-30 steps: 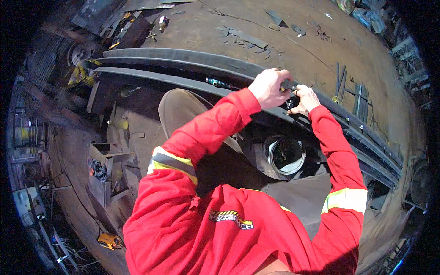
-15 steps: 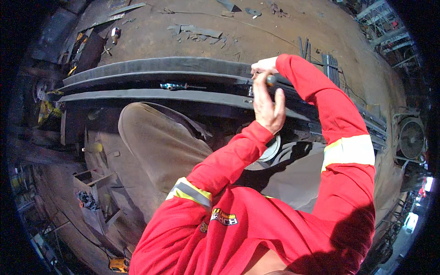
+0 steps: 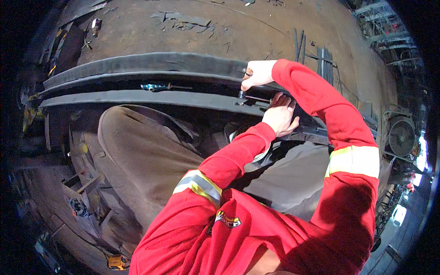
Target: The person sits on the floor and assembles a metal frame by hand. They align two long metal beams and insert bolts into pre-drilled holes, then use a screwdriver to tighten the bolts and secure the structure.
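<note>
A ratchet [image 3: 253,97] lies across the near steel beam [image 3: 137,97], its head at the beam's edge and its handle running right into the left hand [image 3: 281,115], whose fingers curl closed around the handle end. The right hand [image 3: 257,74] is just above, on the far beam [image 3: 146,62], fingers bent down over the ratchet's head; whether it grips anything cannot be told. A teal screwdriver [image 3: 156,86] lies in the channel between the beams, well left.

Metal workshop: steel beams [image 3: 151,80], scrap-strewn floor [image 3: 192,20]

Matt dark steel beam [image 3: 151,98], shiny metal ratchet [image 3: 253,97]
</note>
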The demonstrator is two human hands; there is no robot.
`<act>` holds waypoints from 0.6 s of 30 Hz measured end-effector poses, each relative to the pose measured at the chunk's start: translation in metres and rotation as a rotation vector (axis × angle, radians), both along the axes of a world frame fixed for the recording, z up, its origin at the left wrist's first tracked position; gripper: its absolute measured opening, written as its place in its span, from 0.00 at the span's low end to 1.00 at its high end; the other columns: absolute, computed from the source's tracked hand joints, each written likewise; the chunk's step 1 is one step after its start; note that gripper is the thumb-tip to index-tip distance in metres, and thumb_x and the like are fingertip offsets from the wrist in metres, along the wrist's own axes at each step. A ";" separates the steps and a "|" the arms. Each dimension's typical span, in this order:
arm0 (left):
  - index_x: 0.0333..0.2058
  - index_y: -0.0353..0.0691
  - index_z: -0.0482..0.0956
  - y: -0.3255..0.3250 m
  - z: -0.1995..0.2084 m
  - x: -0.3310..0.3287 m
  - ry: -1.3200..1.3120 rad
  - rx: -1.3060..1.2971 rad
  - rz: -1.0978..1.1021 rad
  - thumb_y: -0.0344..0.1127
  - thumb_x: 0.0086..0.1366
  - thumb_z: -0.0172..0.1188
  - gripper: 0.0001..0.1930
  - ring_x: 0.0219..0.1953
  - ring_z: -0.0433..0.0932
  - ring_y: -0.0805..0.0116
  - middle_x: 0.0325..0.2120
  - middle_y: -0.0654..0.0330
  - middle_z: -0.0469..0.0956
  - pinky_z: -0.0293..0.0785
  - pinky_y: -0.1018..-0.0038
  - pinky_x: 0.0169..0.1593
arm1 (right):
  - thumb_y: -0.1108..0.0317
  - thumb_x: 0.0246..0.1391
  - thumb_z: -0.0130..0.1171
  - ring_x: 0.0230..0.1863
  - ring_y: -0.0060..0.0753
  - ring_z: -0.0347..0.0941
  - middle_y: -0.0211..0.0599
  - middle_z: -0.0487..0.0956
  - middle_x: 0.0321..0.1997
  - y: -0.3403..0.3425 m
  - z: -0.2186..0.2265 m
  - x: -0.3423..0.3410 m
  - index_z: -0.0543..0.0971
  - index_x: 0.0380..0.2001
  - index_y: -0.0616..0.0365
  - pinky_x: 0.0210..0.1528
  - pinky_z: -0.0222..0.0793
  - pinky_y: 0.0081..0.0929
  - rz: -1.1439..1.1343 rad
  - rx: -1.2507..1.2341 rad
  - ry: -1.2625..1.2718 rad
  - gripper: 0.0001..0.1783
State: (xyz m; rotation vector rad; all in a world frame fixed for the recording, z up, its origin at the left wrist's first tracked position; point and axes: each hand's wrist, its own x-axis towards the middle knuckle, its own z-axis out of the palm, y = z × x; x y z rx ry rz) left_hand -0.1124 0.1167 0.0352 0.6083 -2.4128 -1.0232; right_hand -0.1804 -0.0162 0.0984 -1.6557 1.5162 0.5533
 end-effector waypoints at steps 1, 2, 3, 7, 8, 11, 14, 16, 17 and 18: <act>0.46 0.29 0.73 -0.004 0.007 0.003 -0.066 0.119 -0.067 0.47 0.58 0.53 0.25 0.55 0.67 0.49 0.46 0.45 0.72 0.52 0.58 0.65 | 0.43 0.36 0.65 0.30 0.40 0.75 0.49 0.79 0.28 0.008 0.003 0.003 0.80 0.34 0.67 0.36 0.69 0.37 -0.001 -0.066 -0.020 0.34; 0.50 0.31 0.70 -0.005 0.008 0.002 -0.156 0.129 -0.108 0.47 0.60 0.51 0.26 0.58 0.63 0.50 0.50 0.45 0.69 0.49 0.57 0.67 | 0.43 0.34 0.67 0.34 0.43 0.79 0.53 0.81 0.33 0.014 0.004 0.005 0.81 0.37 0.68 0.39 0.72 0.37 -0.002 -0.133 -0.039 0.36; 0.54 0.33 0.67 -0.001 0.007 0.004 -0.252 0.143 -0.158 0.48 0.62 0.49 0.28 0.62 0.60 0.50 0.55 0.45 0.66 0.46 0.56 0.68 | 0.44 0.30 0.71 0.45 0.48 0.79 0.59 0.80 0.42 0.022 -0.006 0.006 0.79 0.42 0.70 0.49 0.73 0.36 0.029 -0.192 -0.010 0.42; 0.63 0.43 0.59 0.011 -0.004 -0.001 -0.363 0.009 -0.115 0.50 0.66 0.44 0.30 0.67 0.53 0.55 0.64 0.51 0.58 0.44 0.54 0.68 | 0.44 0.26 0.73 0.43 0.51 0.78 0.56 0.81 0.39 0.044 -0.012 0.011 0.80 0.41 0.66 0.49 0.72 0.39 -0.012 -0.418 0.015 0.41; 0.64 0.46 0.58 0.016 -0.009 -0.007 -0.344 -0.051 -0.080 0.51 0.66 0.43 0.30 0.67 0.53 0.56 0.64 0.54 0.58 0.46 0.54 0.67 | 0.44 0.25 0.73 0.43 0.52 0.78 0.55 0.81 0.38 0.048 -0.013 0.007 0.81 0.40 0.66 0.48 0.72 0.39 -0.038 -0.442 0.013 0.40; 0.62 0.49 0.62 0.021 -0.053 -0.024 -0.235 -0.139 0.065 0.51 0.67 0.43 0.28 0.67 0.56 0.58 0.65 0.59 0.60 0.53 0.59 0.67 | 0.43 0.25 0.74 0.46 0.48 0.76 0.49 0.81 0.37 0.052 -0.019 0.011 0.80 0.39 0.62 0.51 0.67 0.40 -0.036 -0.490 0.048 0.40; 0.62 0.49 0.64 0.015 -0.070 -0.026 -0.255 -0.001 -0.059 0.54 0.67 0.43 0.28 0.66 0.58 0.56 0.64 0.58 0.62 0.53 0.58 0.67 | 0.45 0.24 0.73 0.47 0.42 0.73 0.43 0.80 0.36 0.062 -0.040 0.012 0.81 0.35 0.58 0.50 0.63 0.39 -0.019 -0.673 0.083 0.34; 0.61 0.46 0.62 0.013 -0.078 -0.023 -0.200 0.080 -0.061 0.56 0.66 0.43 0.30 0.64 0.61 0.55 0.63 0.56 0.62 0.57 0.54 0.65 | 0.47 0.24 0.71 0.47 0.41 0.72 0.42 0.79 0.36 0.060 -0.045 0.015 0.82 0.33 0.58 0.49 0.63 0.37 -0.019 -0.698 0.122 0.32; 0.60 0.46 0.63 0.012 -0.079 -0.023 -0.197 0.088 -0.079 0.55 0.66 0.43 0.29 0.63 0.62 0.55 0.62 0.56 0.63 0.58 0.54 0.64 | 0.48 0.23 0.69 0.45 0.42 0.73 0.42 0.79 0.34 0.062 -0.046 0.014 0.82 0.31 0.58 0.47 0.63 0.36 -0.017 -0.733 0.096 0.30; 0.59 0.46 0.64 0.011 -0.079 -0.025 -0.197 0.094 -0.095 0.54 0.66 0.44 0.28 0.62 0.63 0.55 0.60 0.56 0.64 0.59 0.55 0.63 | 0.49 0.23 0.69 0.45 0.42 0.73 0.43 0.79 0.34 0.063 -0.046 0.012 0.82 0.31 0.58 0.47 0.63 0.36 -0.026 -0.740 0.087 0.30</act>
